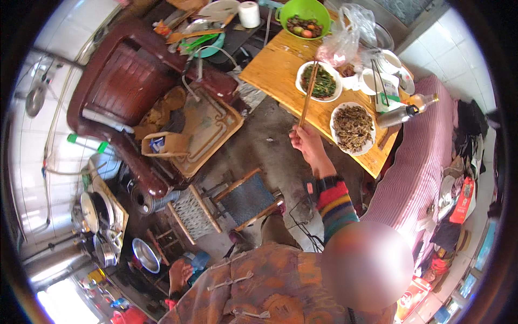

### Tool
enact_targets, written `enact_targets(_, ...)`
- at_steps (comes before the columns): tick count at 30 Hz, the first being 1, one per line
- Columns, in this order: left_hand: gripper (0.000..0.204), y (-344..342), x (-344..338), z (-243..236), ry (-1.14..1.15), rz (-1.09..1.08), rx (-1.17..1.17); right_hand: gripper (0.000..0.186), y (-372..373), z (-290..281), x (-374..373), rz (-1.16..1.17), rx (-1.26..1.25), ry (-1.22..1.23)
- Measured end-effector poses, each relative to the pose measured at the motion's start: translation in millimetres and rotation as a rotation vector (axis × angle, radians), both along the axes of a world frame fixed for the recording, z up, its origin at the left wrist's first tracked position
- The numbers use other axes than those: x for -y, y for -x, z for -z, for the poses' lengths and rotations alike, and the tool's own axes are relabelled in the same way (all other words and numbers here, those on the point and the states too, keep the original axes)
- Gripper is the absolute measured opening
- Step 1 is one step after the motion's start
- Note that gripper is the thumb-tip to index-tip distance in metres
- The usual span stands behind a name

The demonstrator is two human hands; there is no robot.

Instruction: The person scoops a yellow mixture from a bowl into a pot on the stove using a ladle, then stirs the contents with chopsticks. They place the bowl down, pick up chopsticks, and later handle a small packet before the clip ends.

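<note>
My right hand (306,142), with a dark band at the wrist and a striped sleeve, grips a pair of long wooden chopsticks (307,102) by their near end. They reach over the table's edge and across a white bowl of cooked greens (325,81). Just right of the hand, a white plate of brown shredded food (352,128) sits near the table corner. Low at the left, my left hand (179,272) has its fingers curled. A pale blue see-through thing (199,261) is beside them; whether they hold it is unclear.
The wooden table (270,69) also bears a green colander (305,20), plastic bags (353,32), a steel flask (398,115) and a bottle (422,100). Low woven stools (245,200) stand by my feet. A dark red wooden armchair (121,70) is at left, a metal basin (146,255) below it.
</note>
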State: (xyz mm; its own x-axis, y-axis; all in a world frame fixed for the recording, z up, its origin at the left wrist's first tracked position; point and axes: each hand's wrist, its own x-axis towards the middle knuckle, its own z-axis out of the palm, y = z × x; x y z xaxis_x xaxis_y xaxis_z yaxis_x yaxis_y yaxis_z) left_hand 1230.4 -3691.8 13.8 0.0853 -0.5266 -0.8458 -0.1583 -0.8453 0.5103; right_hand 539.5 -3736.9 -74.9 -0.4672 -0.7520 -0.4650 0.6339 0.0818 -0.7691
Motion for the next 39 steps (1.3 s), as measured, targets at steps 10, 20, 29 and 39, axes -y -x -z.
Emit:
enact_targets(10,0.034,-19.6,31.7,-14.8,0.199,0.049,-0.202,0.017,-168.2,-216.9,-37.2,-0.455,-1.134,-0.074)
enact_targets(20,0.029,-146.1,-31.7,-21.8,0.25,-0.126,-0.063,0.017,-327.7,-386.4,-41.4,-0.523,-1.891,0.32)
enact_targets(29,0.026,-216.3,-102.8,-10.8,0.298,-0.339,-0.056,0.019,-403.5,-503.1,-80.0,-0.527,-2.241,0.721)
enact_targets(39,0.032,-180.7,-174.8,3.6,0.27,-0.551,-0.13,0.031,-394.7,-568.9,-71.7,-0.814,-1.99,1.336)
